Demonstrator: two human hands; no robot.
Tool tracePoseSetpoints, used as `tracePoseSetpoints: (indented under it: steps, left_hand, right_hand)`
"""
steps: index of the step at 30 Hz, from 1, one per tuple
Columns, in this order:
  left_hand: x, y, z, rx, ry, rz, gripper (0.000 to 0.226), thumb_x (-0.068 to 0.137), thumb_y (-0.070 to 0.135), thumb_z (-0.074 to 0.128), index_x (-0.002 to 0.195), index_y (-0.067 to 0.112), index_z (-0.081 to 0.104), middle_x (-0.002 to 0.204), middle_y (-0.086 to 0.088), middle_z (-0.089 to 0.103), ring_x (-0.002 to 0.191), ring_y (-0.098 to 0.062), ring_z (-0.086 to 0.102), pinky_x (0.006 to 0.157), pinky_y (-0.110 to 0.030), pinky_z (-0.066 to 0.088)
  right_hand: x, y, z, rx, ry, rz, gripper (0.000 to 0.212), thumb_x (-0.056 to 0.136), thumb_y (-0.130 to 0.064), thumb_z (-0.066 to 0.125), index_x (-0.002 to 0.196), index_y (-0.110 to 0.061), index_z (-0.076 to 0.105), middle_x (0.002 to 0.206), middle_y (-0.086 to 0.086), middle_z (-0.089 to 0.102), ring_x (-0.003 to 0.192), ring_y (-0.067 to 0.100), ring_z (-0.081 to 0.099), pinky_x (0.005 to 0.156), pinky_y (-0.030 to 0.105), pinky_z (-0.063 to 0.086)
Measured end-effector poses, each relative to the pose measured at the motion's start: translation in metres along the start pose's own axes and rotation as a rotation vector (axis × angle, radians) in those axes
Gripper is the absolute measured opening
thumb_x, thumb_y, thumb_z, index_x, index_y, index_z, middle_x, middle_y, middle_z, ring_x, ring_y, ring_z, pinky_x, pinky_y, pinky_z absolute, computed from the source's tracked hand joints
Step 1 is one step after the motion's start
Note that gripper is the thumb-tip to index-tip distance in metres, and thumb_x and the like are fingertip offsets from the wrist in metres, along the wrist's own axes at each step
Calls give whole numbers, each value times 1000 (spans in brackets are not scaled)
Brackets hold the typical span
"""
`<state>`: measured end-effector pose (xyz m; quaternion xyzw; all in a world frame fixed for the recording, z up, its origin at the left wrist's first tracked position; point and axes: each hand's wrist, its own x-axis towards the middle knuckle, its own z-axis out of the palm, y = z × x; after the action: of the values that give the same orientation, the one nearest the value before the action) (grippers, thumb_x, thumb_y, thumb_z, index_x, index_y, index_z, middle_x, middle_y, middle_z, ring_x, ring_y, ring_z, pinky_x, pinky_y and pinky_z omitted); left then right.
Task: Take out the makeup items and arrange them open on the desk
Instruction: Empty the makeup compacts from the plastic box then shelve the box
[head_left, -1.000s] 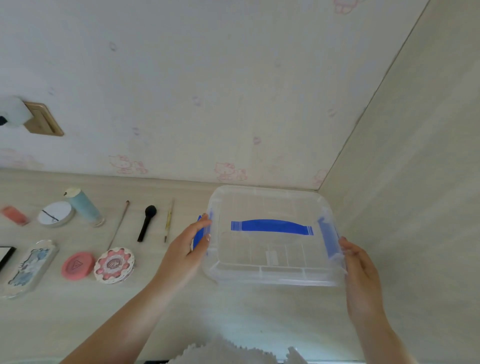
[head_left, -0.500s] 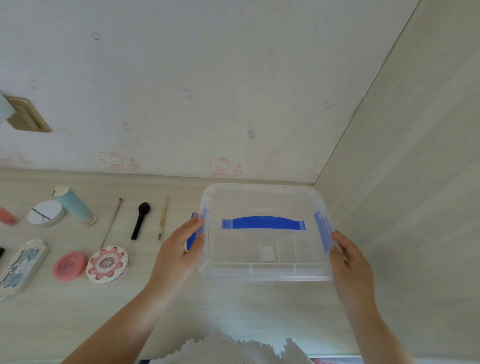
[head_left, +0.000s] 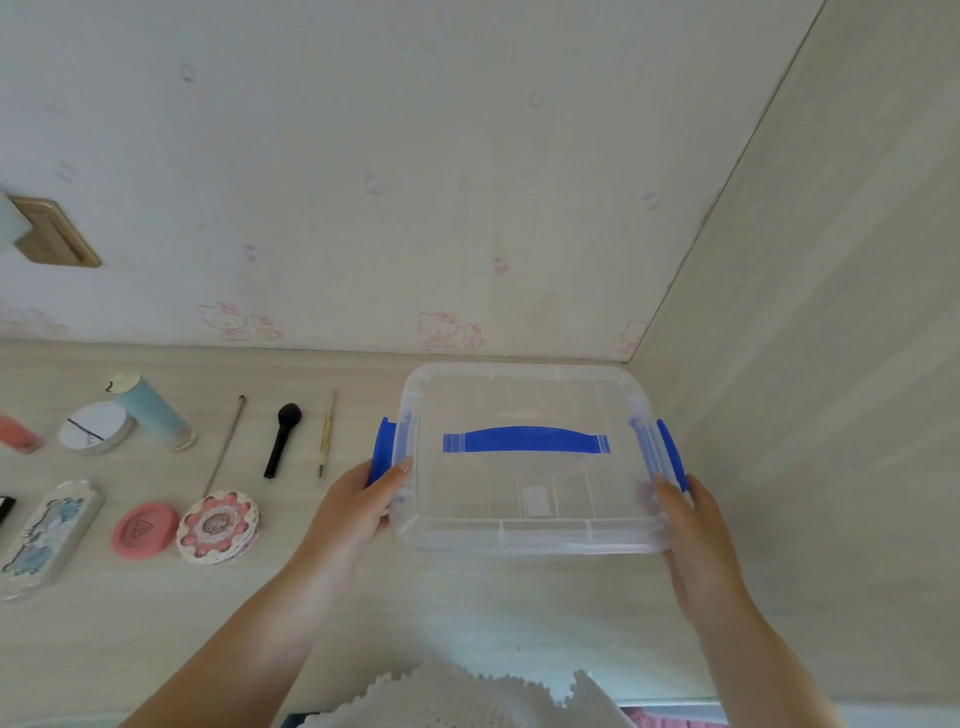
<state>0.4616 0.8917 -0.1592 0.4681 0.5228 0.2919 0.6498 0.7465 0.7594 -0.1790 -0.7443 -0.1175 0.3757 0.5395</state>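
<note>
I see the clear storage box (head_left: 524, 467) with its blue handle (head_left: 524, 440) sitting on the desk (head_left: 467, 613) in the corner at about 1 o'clock from me. My left hand (head_left: 358, 506) grips its 9 o'clock side by the blue latch (head_left: 383, 447), thumb over the lid edge. My right hand (head_left: 693, 535) holds the 3 o'clock side, fingers curled against the wall. The makeup items lie well apart at 9 to 10 o'clock: black brush (head_left: 282, 439), pink compact (head_left: 144, 529), flower-patterned compact (head_left: 218, 526), blue tube (head_left: 153, 410).
</note>
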Motion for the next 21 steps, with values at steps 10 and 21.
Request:
tracePoseSetpoints:
  steps: [10, 21]
  left_hand:
    - [-4, -1, 10, 315, 142, 208, 22, 92, 32, 52, 69, 31, 53, 49, 18, 46, 45, 2, 43, 55, -21, 33]
    - [-5, 0, 14, 330, 172, 261, 19, 91, 23, 53, 72, 23, 54, 46, 15, 43, 43, 0, 41, 44, -8, 33]
  right_hand:
    - [-8, -4, 4, -98, 83, -241, 28, 89, -29, 58, 114, -18, 60, 91, -4, 64, 82, 12, 58, 75, 26, 45]
    - [-10, -4, 2, -122, 113, -313, 18, 90, -27, 56, 105, -26, 65, 72, -10, 61, 59, -4, 53, 63, 21, 42]
